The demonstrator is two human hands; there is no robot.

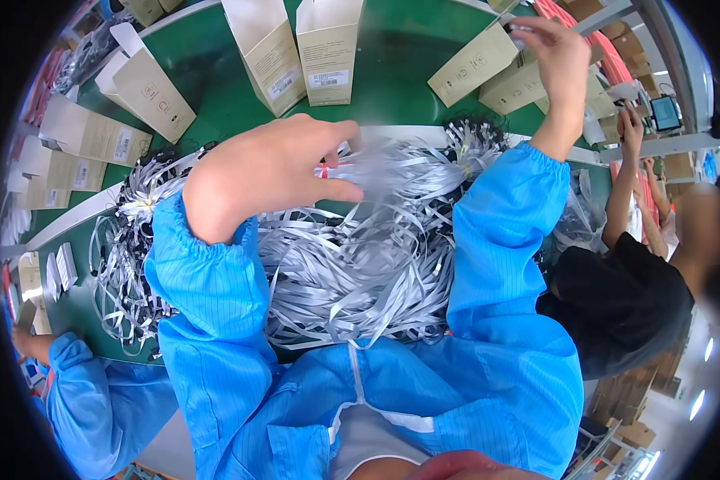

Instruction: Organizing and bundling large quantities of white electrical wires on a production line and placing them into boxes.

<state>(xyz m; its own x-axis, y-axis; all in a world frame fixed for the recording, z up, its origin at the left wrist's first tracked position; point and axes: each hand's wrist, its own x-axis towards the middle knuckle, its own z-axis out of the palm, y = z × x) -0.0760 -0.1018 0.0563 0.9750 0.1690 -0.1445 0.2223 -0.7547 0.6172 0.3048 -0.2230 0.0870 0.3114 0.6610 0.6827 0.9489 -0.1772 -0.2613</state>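
A big heap of flat silvery-white straps (352,280) with black ends, like lanyards, lies in front of my body. Over its far left part is my left hand (268,164), thumb and fingers apart; a small red thing shows between them, and the area by the fingertips is blurred. My right hand (558,60) reaches to the far right, fingers bent together at the top of an upright beige box (472,66). A small dark thing shows at its fingertips, too small to name.
Two open beige boxes (328,60) stand at the far middle of the green table (400,60). Several more boxes (146,92) stand at left. Small white pieces (62,270) lie at the left edge. Co-workers are at left and at right, one in a black shirt (616,308).
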